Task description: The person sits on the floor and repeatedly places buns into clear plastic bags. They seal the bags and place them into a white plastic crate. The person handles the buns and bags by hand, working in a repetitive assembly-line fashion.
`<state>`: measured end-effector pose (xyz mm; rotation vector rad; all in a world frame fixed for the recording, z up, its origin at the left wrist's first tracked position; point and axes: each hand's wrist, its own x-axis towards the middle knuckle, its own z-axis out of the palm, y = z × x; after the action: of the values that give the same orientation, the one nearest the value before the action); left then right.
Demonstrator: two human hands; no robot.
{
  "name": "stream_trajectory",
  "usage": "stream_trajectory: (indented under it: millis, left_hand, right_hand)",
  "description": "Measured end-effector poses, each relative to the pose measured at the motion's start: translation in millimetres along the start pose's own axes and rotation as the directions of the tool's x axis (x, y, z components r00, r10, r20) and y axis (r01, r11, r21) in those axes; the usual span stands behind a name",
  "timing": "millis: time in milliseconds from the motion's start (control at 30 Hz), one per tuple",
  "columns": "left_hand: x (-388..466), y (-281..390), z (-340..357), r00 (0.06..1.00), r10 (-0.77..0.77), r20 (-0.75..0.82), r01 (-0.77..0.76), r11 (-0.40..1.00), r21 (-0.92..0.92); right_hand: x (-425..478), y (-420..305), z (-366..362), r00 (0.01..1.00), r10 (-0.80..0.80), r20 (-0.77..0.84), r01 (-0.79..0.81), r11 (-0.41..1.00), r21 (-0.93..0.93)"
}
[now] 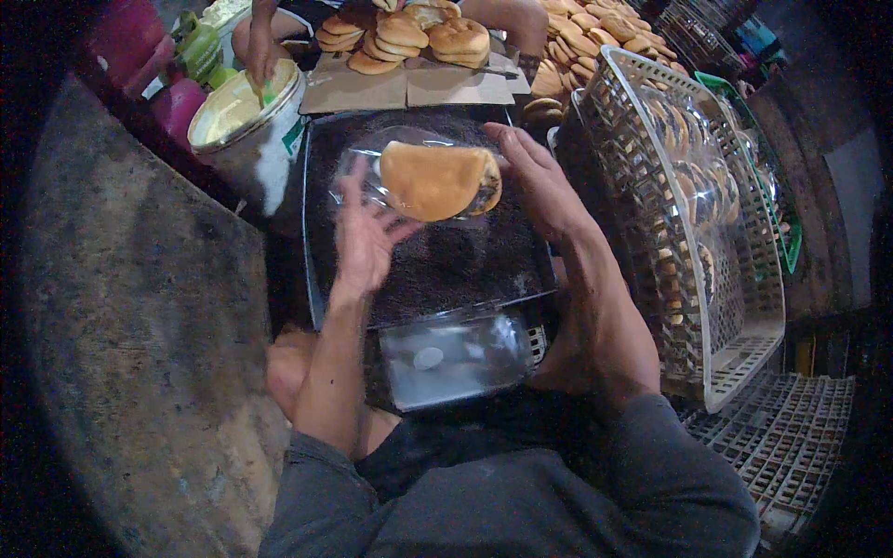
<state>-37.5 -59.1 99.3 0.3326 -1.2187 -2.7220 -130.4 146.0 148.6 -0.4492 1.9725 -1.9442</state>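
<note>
A folded round bun (436, 181) with dark filling showing at its right end is in front of me, inside a clear plastic bag (359, 181). Under it is a shallow tray (446, 261) covered in dark brown granules. My left hand (366, 240) is at the bag's left side, fingers spread and partly blurred, their tips by the bun's lower edge. Whether they grip the film is unclear. Close to the bun's right end, my right hand (534, 171) has its fingers stretched out, with nothing visibly held.
Packed buns (698, 188) sit in a tilted plastic crate (743, 321) at right. Stacked buns (398, 38) rest on cardboard (356, 87) ahead, beside a bun heap (593, 35). Another person's hand (261, 63) reaches into a bucket of pale cream (234, 115). A clear-topped container (453, 359) is near my lap.
</note>
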Motion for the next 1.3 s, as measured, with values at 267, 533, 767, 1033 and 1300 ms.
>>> stream_trajectory:
  millis: [267, 533, 767, 1033, 1300]
  left_hand:
    - [-3.6, -6.0, 6.8, 0.999, -0.03, 0.037, 0.039, 0.963, -0.266]
    - [-5.7, -57.6, -4.1, 0.99, -0.138, -0.033, 0.124, 0.954, -0.272]
    - [1.4, -44.3, -7.8, 0.939, 0.289, 0.184, -0.343, 0.804, 0.486]
    - [-49.3, -64.4, 6.0, 0.791, -0.597, 0.134, -0.207, -0.055, 0.977]
    - [-71.8, -134.0, 6.2, 0.674, -0.738, 0.036, -0.471, -0.392, 0.79]
  right_hand:
    - [-36.9, -18.9, 72.6, 0.686, -0.706, 0.178, 0.569, 0.367, -0.736]
    - [-62.8, -52.2, 62.9, 0.707, -0.684, 0.179, 0.445, 0.234, -0.865]
    - [-28.4, -23.0, 14.8, 0.972, -0.231, 0.047, 0.099, 0.219, -0.971]
    - [-190.1, -182.2, -157.9, 0.864, -0.387, -0.322, -0.396, -0.128, -0.909]
    - [-226.2, -68.5, -302.1, 0.932, 0.218, -0.291, -0.353, 0.355, -0.866]
